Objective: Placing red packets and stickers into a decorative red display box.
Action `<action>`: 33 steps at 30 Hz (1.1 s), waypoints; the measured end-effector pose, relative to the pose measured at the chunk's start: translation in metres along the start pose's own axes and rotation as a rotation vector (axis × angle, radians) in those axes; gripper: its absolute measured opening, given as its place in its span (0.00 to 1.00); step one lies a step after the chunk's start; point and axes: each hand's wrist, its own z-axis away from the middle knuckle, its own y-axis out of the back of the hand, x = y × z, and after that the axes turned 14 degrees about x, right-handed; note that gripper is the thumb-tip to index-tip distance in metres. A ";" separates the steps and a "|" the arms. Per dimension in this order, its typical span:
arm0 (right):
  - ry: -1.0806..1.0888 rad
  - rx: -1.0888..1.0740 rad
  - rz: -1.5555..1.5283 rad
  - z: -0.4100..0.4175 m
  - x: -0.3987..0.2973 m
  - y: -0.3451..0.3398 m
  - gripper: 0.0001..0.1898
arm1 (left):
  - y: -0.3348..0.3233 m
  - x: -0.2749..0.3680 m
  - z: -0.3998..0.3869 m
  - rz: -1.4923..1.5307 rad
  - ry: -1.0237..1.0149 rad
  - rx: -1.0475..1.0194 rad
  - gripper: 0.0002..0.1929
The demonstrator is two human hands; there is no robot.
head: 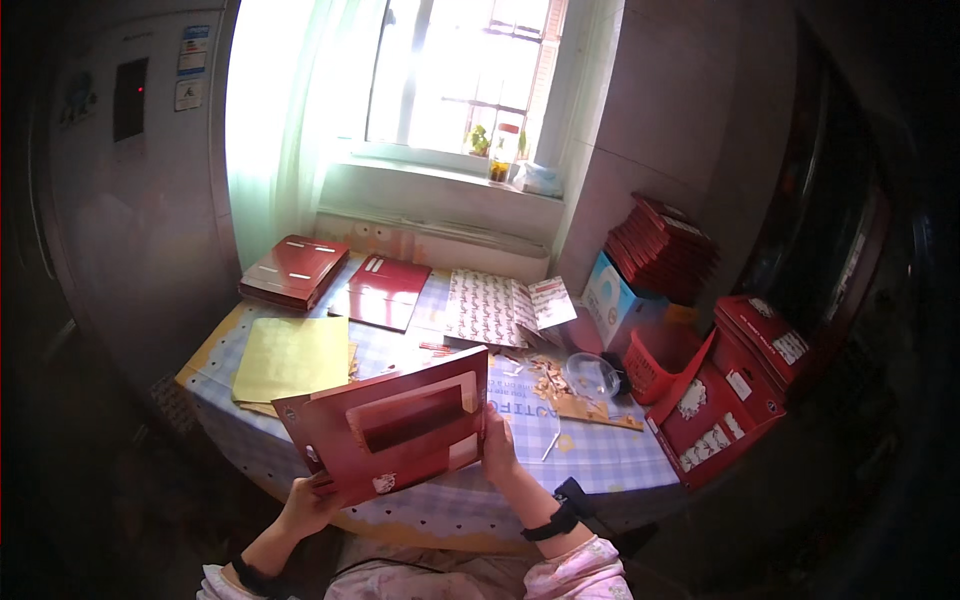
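Observation:
Between my two hands, tilted above the table's front part, is a dark red printed cardboard piece (322, 435) with a large rounded panel on its face. My left hand (309, 504) grips its lower left edge. At the right edge, my right hand (498, 444) holds it, with the fingers partly hidden behind the card. Just beyond it on the left lies a stack of yellow paper sheets (289, 356). Behind these are a pile of red printed boards (296, 271), a flat red board (384, 291) and a white patterned sheet (484, 304) with a folded flap.
A checked tablecloth (600, 469) covers the table. Toward the right are a clear plastic bowl (592, 376), card scraps (551, 382), a red basket (654, 367) and a blue box (619, 296) under stacked red cartons (660, 244). A red printed box (724, 409) stands at the right edge.

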 end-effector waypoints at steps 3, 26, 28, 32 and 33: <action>0.007 0.004 0.000 0.000 0.002 0.004 0.21 | -0.008 -0.011 -0.006 0.073 0.001 -0.042 0.12; 0.076 -0.058 -0.109 0.000 0.014 0.009 0.18 | -0.024 -0.027 -0.041 0.036 -0.469 -0.330 0.19; 0.084 -0.055 -0.119 -0.001 0.016 0.010 0.20 | -0.025 -0.029 -0.043 0.054 -0.324 -0.481 0.21; 0.057 -0.028 -0.116 -0.003 0.018 0.009 0.20 | -0.026 -0.024 -0.044 -0.036 -0.402 -0.489 0.22; 0.068 -0.045 -0.118 -0.004 0.018 0.009 0.19 | -0.027 -0.022 -0.043 -0.028 -0.377 -0.475 0.22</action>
